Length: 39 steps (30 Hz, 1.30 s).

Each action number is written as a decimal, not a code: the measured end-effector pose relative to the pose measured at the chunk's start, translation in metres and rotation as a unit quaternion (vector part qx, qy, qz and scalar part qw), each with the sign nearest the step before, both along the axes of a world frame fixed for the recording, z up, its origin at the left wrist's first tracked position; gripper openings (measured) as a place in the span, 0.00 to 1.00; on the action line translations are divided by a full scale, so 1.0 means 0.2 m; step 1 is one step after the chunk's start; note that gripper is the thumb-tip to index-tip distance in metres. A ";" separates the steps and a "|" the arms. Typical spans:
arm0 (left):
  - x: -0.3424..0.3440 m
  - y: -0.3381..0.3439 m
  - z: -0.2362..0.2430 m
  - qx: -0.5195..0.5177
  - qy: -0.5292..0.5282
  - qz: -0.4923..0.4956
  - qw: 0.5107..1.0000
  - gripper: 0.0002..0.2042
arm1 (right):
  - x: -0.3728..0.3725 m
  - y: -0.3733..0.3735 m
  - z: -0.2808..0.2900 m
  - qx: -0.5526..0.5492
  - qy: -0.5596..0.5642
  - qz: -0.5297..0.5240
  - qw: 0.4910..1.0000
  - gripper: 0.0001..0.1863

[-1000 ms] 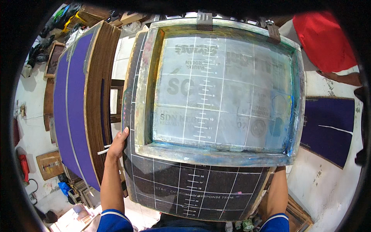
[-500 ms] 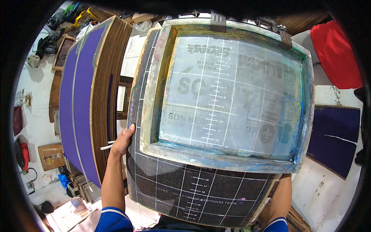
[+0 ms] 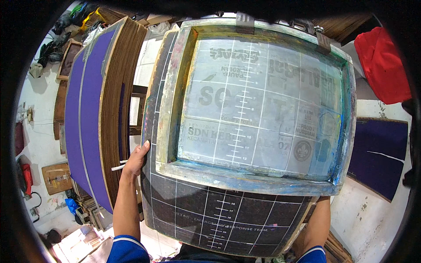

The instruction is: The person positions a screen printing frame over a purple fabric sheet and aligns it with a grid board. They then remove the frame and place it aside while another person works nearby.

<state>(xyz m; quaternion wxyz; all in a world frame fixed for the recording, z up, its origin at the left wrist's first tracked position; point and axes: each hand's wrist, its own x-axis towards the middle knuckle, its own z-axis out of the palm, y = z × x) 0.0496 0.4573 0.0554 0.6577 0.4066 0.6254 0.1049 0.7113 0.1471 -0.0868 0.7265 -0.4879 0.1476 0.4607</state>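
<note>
A black board [image 3: 193, 217] marked with white grid lines and a ruler scale lies in front of me. My left hand [image 3: 137, 160] is closed on its left edge, thumb along the rim and the other fingers mostly hidden. Over the board rests a screen printing frame [image 3: 245, 182], its wood stained blue, yellow and green. Two metal clamps [image 3: 244, 23] hold the frame's far side. Faint lettering and emblems show on its pale mesh [image 3: 245, 101]. My right forearm reaches up to the board's lower right, where my right hand [image 3: 323, 202] is mostly hidden below the frame's corner.
On the left stands a thick stack of boards [image 3: 90, 118] with a purple face. A red cloth [image 3: 381, 65] hangs at the upper right, above a dark purple panel [image 3: 379, 153]. White strips [image 3: 119, 168] stick out beside my left hand.
The stack, frame and board sit slightly further left in view, and my left hand with them. Both hands keep their places at the board, and the mesh lettering shows a little more clearly.
</note>
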 end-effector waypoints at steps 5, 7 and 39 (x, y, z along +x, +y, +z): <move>0.04 -0.01 0.03 0.005 0.006 0.013 1.000 0.31 | 0.02 0.01 0.00 0.001 0.000 -0.001 1.000 0.21; 0.06 -0.02 0.04 0.013 0.015 0.021 1.000 0.31 | 0.02 0.02 0.00 0.001 0.002 -0.001 1.000 0.21; 0.00 -0.01 0.00 0.021 0.008 0.012 1.000 0.33 | 0.02 0.06 0.02 -0.014 -0.003 -0.001 1.000 0.20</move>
